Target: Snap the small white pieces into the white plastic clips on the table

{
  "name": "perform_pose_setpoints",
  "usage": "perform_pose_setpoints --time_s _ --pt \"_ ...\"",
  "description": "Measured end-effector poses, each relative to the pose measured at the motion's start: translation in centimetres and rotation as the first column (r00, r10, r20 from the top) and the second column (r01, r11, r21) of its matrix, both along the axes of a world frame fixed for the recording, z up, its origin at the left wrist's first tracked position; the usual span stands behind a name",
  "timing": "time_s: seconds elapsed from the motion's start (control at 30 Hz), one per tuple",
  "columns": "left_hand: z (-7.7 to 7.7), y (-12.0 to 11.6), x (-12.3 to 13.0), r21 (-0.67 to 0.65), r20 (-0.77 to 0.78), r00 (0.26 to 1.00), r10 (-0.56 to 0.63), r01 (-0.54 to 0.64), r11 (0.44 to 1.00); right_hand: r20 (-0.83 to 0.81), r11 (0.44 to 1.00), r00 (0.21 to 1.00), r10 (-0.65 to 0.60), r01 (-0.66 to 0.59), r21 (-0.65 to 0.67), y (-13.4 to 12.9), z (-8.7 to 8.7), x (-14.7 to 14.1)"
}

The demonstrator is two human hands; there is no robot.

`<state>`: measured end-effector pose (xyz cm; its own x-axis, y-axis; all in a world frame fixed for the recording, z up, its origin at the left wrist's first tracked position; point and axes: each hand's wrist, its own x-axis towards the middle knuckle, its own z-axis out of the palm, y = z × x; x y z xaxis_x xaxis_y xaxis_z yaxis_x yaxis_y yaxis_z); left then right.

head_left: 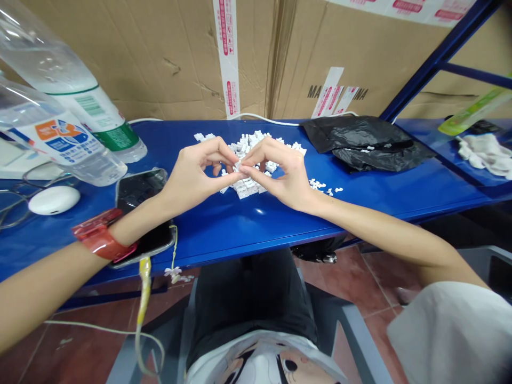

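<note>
Both my left hand (196, 175) and my right hand (280, 173) hover above the blue table (224, 229), their fingertips meeting at the centre. Between them, a small white plastic piece (239, 166) is pinched by both hands. Directly below and behind my fingers lies a loose heap of similar small white plastic pieces (250, 144). A few strays lie to the right of it (318, 185). My hands hide the heap's middle, and the held piece's exact shape is too small to make out.
A black smartphone (140, 192) lies under my left wrist, which wears a red band (100, 237). Plastic water bottles (60, 128) and a white oval device (54, 200) stand at left. A black plastic bag (364, 141) lies at right, with cardboard boxes (360, 53) behind the table.
</note>
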<state>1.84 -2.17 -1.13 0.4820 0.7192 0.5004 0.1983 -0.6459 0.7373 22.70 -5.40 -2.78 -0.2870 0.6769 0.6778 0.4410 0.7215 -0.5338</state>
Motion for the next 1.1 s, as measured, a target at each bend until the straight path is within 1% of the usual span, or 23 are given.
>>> perform_pose_setpoints --time_s 0.1,0.17,0.23,0.33,0.43,0.5,0.6,0.77,0.87,0.93,1.03,1.1 --pt "0.01 -0.04 -0.05 -0.001 0.010 1.000 0.000 0.000 1.000 -0.001 1.000 1.000 0.020 -0.020 0.017 -0.01 -0.01 0.09" --pt "-0.10 0.01 -0.09 0.013 0.028 0.999 -0.019 0.019 1.000 -0.021 0.998 0.998 0.062 -0.061 0.033 0.01 -0.01 0.13" --pt "-0.27 0.13 -0.14 0.036 0.048 0.998 -0.043 0.042 0.998 -0.058 0.994 0.992 0.113 -0.112 0.020 0.09 0.01 0.12" --pt "-0.48 0.32 -0.19 0.089 0.064 0.996 -0.057 0.052 0.995 -0.153 0.982 0.977 0.151 -0.166 -0.089 0.36 -0.02 0.06" --pt "-0.55 0.40 -0.29 0.149 0.037 0.998 -0.045 0.039 0.988 -0.253 0.951 0.955 0.153 -0.212 -0.224 0.71 -0.08 0.04" --pt "-0.60 0.42 -0.38 0.188 0.012 0.999 -0.034 0.031 0.982 -0.289 0.930 0.945 0.154 -0.238 -0.282 0.85 -0.07 0.04" --pt "-0.74 0.45 -0.52 0.252 -0.009 1.000 -0.012 0.014 0.968 -0.295 0.917 0.944 0.147 -0.242 -0.317 0.81 0.08 0.04" --pt "-0.88 0.51 -0.72 0.320 -0.052 0.997 0.059 -0.040 0.947 -0.290 0.919 0.954 0.079 -0.182 -0.350 0.61 0.21 0.06" --pt "-0.77 0.60 -0.81 0.403 -0.065 0.994 0.090 -0.056 0.913 -0.291 0.919 0.953 0.087 -0.190 -0.345 0.66 0.04 0.06" --pt "-0.69 0.68 -0.85 0.481 -0.084 0.991 0.106 -0.053 0.875 -0.300 0.920 0.948 0.106 -0.208 -0.333 0.71 -0.09 0.00" --pt "-0.65 0.75 -0.88 0.599 -0.121 0.985 0.119 -0.023 0.801 -0.296 0.920 0.948 0.116 -0.214 -0.327 0.73 -0.17 -0.11" --pt "-0.68 0.73 -0.89 0.629 -0.155 0.979 0.135 -0.008 0.777 -0.285 0.922 0.952 0.112 -0.207 -0.328 0.74 -0.19 -0.15"
